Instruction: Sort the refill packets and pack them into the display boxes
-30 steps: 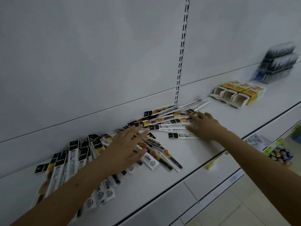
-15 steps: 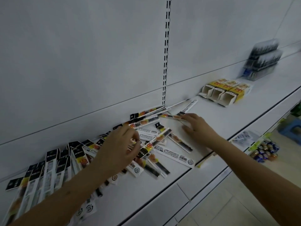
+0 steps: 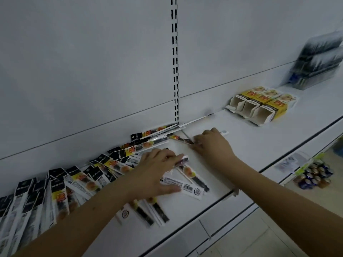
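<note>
Several refill packets [image 3: 78, 184] with black, yellow and white print lie strewn along the back of the white shelf [image 3: 250, 145], from the far left to the middle. My left hand [image 3: 157, 169] lies spread over loose packets, its fingertips resting on one packet [image 3: 182, 161] and its thumb on a white-backed one [image 3: 187, 188]. Just right of it, my right hand [image 3: 211, 145] has its fingers curled, pinching a thin refill packet [image 3: 181, 139] against the shelf. Three yellow and white display boxes [image 3: 259, 106] lie side by side further right, open ends toward me and empty.
A slotted upright strip [image 3: 175, 71] runs down the white back panel. A blurred stack of dark packs [image 3: 319, 62] stands at the far right of the shelf. On the lower shelf are batteries [image 3: 313, 176], behind a price label [image 3: 289, 162] on the shelf edge.
My left hand has uncurled and spread flat over the packets nearer the middle. My right hand's fingers have curled onto a thin packet by the back wall.
</note>
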Tool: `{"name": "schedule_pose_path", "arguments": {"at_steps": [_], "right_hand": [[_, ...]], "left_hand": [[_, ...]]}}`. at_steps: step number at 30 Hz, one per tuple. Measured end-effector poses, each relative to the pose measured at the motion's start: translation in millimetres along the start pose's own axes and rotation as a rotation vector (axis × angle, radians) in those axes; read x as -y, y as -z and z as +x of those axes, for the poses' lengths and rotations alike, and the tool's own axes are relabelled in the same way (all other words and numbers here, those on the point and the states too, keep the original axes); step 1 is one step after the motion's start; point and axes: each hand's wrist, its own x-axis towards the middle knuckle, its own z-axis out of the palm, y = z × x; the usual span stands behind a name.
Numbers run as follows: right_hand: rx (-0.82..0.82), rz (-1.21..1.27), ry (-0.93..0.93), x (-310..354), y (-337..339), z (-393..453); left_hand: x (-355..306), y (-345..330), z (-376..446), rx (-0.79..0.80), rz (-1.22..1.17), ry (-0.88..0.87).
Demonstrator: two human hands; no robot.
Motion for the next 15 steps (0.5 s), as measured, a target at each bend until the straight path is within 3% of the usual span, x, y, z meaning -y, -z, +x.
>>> {"name": "schedule_pose_path", "arguments": {"at_steps": [6,9,10,12,14,15], "right_hand": [[0.035,0.218,-0.017,32.4,4.8,16.9],[0.141,0.550,0.077,32.1,16.4,18.4],[0.106,0.561,0.123,27.4,20.5,22.7],[-0.043,0.329,0.212,4.2,21.8,46.1],[-0.024,0.035,0.216,-18.8,19.2,68.0],[0.023,-0.033,0.207,-26.8,17.0,75.5]], "left_hand": [[3.3,4.2,-0.6,-0.022,-0.063,-0.158],[5.0,15.0,-13.9,-0.071,-0.092,-0.118],[4.6,18.5,-16.4,-0.110,-0.123,-0.087],[9.4,21.6,-10.1,-0.268,-0.059,-0.030],[19.4,22.8,9.3,-0.403,0.111,0.068],[23.5,24.2,20.4,-0.390,0.165,0.154]]}}
